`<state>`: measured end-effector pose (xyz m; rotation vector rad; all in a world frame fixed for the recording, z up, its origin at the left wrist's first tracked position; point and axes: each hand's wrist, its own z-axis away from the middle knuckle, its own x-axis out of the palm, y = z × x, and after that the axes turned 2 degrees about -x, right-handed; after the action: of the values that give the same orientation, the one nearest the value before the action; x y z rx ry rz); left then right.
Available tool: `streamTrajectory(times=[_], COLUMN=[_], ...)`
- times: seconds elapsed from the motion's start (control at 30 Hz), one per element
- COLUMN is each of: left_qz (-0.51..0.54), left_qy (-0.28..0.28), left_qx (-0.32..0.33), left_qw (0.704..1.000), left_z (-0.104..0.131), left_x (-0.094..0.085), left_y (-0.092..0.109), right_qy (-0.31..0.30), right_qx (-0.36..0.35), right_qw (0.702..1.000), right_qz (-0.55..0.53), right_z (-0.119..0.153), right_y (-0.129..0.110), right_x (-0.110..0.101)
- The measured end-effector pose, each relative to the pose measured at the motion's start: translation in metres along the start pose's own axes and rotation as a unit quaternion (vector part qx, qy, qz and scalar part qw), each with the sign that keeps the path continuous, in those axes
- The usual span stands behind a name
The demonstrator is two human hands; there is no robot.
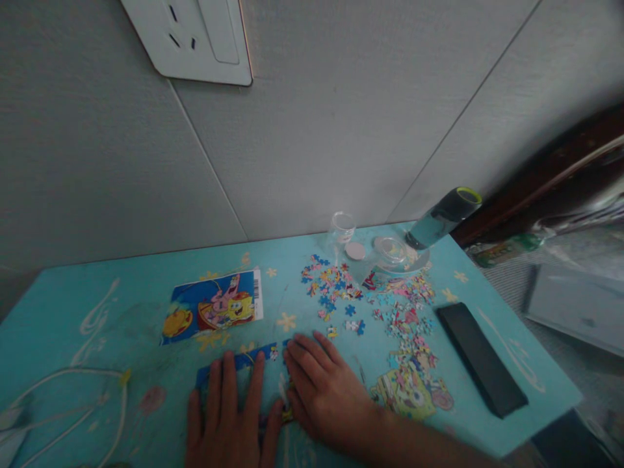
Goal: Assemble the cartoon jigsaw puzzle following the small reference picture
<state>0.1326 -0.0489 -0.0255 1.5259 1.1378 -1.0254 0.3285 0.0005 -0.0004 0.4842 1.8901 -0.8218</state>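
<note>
Left hand [228, 429] flat, fingers apart over a thin blue jigsaw border [245, 359] on the turquoise, flower-patterned surface [146, 364], right hand [331, 393] with fingers together at its right side, grip unclear, knobbly loose pieces [350, 310] beyond, rectangular printed card [214, 307]

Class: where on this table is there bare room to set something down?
A wide free patch lies back left, behind the cable and left of the picture card. A smaller gap separates the card from the loose puzzle pieces. Crowded: those pieces, back to the bottle, and the front middle under the left hand and right hand.
</note>
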Motion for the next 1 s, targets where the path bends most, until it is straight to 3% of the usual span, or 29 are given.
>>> streamTrajectory(times=[0.27, 0.6, 1.0], left_qz=[-0.009, 0.003, 0.000], left_qy=[-0.002, 0.026, 0.021], left_qx=[0.004, 0.003, -0.003], left_qw=[1.000, 1.000, 1.000], left_z=[0.0001, -0.0011, 0.0004], left_x=[0.0007, 0.0027, 0.0019], left_y=[-0.0014, 0.0010, 0.0026], right_qy=[-0.017, 0.005, 0.008], right_qx=[0.004, 0.001, 0.020], right_qw=[1.000, 0.999, 0.999], right_qz=[0.010, 0.045, 0.035], right_z=[-0.0002, 0.0019, 0.0009], right_y=[-0.0002, -0.0027, -0.0032], right_x=[0.0003, 0.0088, 0.0066])
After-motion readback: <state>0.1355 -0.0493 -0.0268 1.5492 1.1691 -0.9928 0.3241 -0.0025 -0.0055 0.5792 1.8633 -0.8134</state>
